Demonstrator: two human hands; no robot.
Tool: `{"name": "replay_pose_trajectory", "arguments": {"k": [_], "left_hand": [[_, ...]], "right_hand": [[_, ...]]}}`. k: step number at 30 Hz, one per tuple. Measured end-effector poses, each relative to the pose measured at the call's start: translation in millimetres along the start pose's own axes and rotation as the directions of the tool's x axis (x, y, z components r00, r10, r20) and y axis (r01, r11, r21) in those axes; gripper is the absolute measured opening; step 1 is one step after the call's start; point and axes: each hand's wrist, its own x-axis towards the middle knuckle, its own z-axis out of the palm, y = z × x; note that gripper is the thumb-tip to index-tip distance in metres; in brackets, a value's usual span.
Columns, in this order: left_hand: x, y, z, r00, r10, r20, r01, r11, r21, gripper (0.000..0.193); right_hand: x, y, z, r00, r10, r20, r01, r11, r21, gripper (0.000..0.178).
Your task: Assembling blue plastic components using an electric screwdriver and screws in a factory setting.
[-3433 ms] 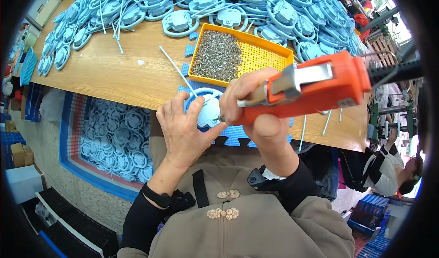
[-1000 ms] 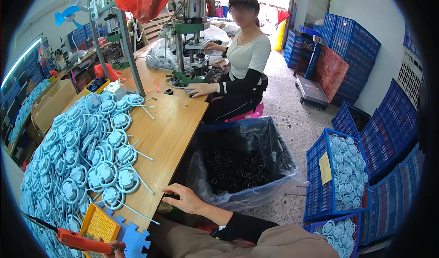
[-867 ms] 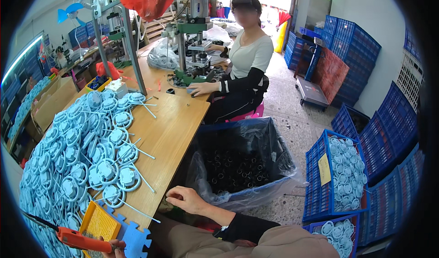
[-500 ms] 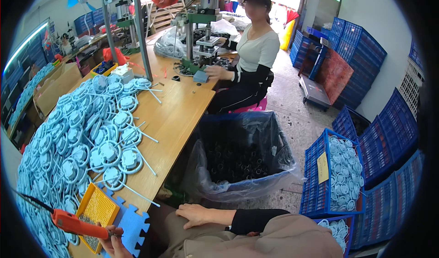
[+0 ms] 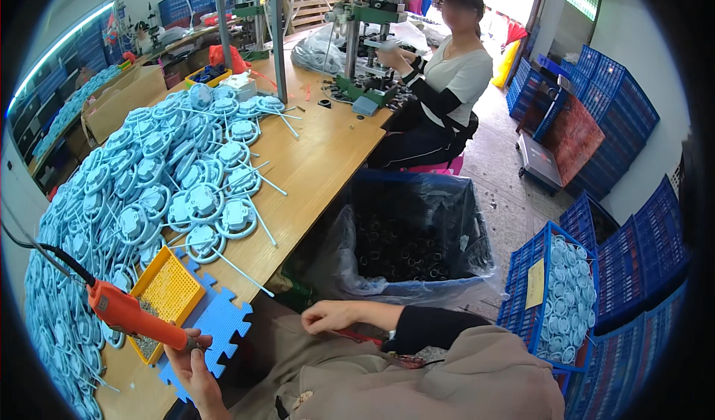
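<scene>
My left hand (image 5: 195,371) is closed around the front end of an orange electric screwdriver (image 5: 132,314), whose black cable leads off to the left. Beneath the tool stands a yellow tray (image 5: 177,290) with small metal screws, partly on a blue foam mat (image 5: 222,329). My right hand (image 5: 328,317) rests over my lap with its fingers curled in; whatever they may hold is hidden. Beyond the tray, a large heap of light-blue ring-shaped plastic parts (image 5: 201,200) with thin stems covers the table's left side.
The wooden table (image 5: 313,167) runs away from me. Right of it stands a blue bin (image 5: 477,260) lined with clear plastic, holding black rings. A blue crate (image 5: 530,301) of light-blue parts is at my right. Across the table, a co-worker (image 5: 462,70) sits at a green press (image 5: 365,77).
The view has shifted, so the scene sits farther right. My right hand's fingers have gone from spread to curled. The co-worker's hand has moved up toward the press. The screwdriver stays in my left hand.
</scene>
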Motion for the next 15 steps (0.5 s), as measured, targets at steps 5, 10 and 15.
{"name": "replay_pose_trajectory", "arguments": {"k": [5,10,15], "left_hand": [[0,0,-6,0.999,0.026,0.034,-0.026,0.999,0.02,0.047],[-2,2,-8,0.999,0.011,-0.044,-0.009,0.999,0.043,0.044],[2,3,-2,0.999,-0.031,-0.024,0.03,0.999,-0.03,0.04]], "right_hand": [[-46,41,5,0.922,0.229,0.314,-0.275,0.955,0.11,0.007],[-24,32,-7,0.977,0.203,-0.068,-0.213,0.941,-0.262,0.02],[6,-21,-35,0.976,0.067,-0.208,-0.038,0.99,0.136,0.017]]}}
